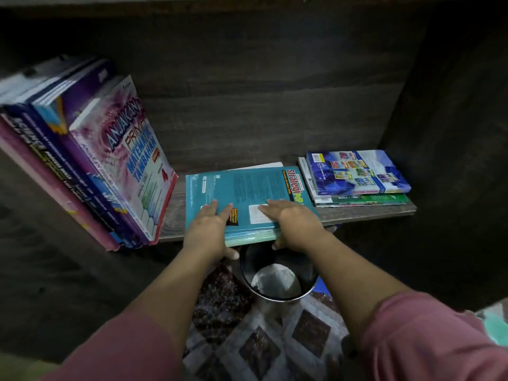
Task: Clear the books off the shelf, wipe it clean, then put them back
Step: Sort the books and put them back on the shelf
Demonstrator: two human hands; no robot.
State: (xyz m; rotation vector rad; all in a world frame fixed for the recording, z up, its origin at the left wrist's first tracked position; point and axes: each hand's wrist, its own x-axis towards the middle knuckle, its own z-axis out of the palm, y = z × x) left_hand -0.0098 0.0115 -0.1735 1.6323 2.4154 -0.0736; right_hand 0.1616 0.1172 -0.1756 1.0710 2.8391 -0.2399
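A flat stack of teal paperback books (247, 193) overhangs the dark wooden shelf's (365, 213) front edge; purple and pink upright books (110, 166) lean at left, a blue-topped pile (357, 174) lies flat at right

I see two bare hands, the left hand (206, 229) and the right hand (297, 224), with the arms uncovered up to near the elbow. Above that, the left sleeve (123, 347) and the right sleeve (428, 339) are the same dusty pink, a soft plain cloth. The right one shows loose folds at its hem.
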